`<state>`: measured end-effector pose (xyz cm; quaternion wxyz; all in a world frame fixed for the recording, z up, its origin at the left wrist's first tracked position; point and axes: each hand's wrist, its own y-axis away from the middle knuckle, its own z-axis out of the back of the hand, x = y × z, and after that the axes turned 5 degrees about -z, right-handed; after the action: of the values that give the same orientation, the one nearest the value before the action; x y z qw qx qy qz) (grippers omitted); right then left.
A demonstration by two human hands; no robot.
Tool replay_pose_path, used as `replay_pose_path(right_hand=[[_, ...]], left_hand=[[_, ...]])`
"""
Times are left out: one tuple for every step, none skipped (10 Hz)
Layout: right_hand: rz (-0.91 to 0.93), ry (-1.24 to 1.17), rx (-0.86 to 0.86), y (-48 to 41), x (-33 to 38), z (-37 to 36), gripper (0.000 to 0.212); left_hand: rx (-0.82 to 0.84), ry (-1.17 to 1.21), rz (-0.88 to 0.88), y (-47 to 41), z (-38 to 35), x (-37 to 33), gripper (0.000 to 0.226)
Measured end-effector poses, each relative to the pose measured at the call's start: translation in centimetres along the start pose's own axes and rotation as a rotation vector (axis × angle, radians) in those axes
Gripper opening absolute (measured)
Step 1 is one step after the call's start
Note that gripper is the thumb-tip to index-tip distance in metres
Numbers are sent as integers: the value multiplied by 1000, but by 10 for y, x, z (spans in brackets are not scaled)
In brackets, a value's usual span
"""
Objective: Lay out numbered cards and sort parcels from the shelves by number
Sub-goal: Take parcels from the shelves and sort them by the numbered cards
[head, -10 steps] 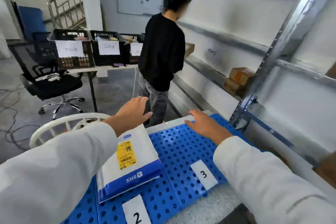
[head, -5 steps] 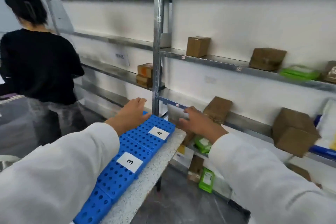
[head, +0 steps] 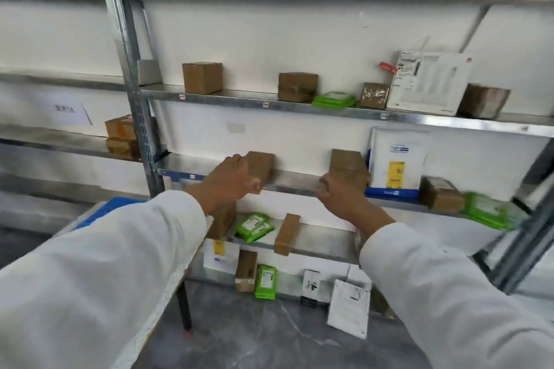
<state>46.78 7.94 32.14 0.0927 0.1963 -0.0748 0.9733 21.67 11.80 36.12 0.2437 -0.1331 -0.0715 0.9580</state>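
Both white-sleeved arms stretch forward to the middle shelf point(head: 295, 182). The left hand point(head: 229, 178) lies palm down, its fingers straight and open against the left side of a small brown parcel point(head: 263, 165) standing on that shelf. The right hand point(head: 341, 198) hovers at the shelf's front edge just below a second brown parcel point(head: 349, 163), fingers loosely bent and holding nothing. A white mailer point(head: 397, 156) beside it carries a yellow label and blue band; the print is too blurred to read. The desk point(head: 168, 284) sits at lower left.
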Motion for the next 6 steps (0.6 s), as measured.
replay_pose_path(right_hand=[[-98,-7,-5,20,-40,29,47],[-174,-16,-62,41,-75,46,46],[-227,-11,-93,61,-111,59,42],[-292,31,-98,72,-144,72,46],[-344,47,-129,75,-171,85,46],[-386,42,-140,67,-195,90,45]], left_hand=[[-12,-22,-92,-22,-16,-39,60],[-5,-84,-209,-27,-26,-86,61],[61,1,-263,-33,-42,-127,54],[73,102,-314,-50,-58,-156,55],[106,103,-361,-65,-70,-182,54],[125,105,-392,-86,-80,-202,52]])
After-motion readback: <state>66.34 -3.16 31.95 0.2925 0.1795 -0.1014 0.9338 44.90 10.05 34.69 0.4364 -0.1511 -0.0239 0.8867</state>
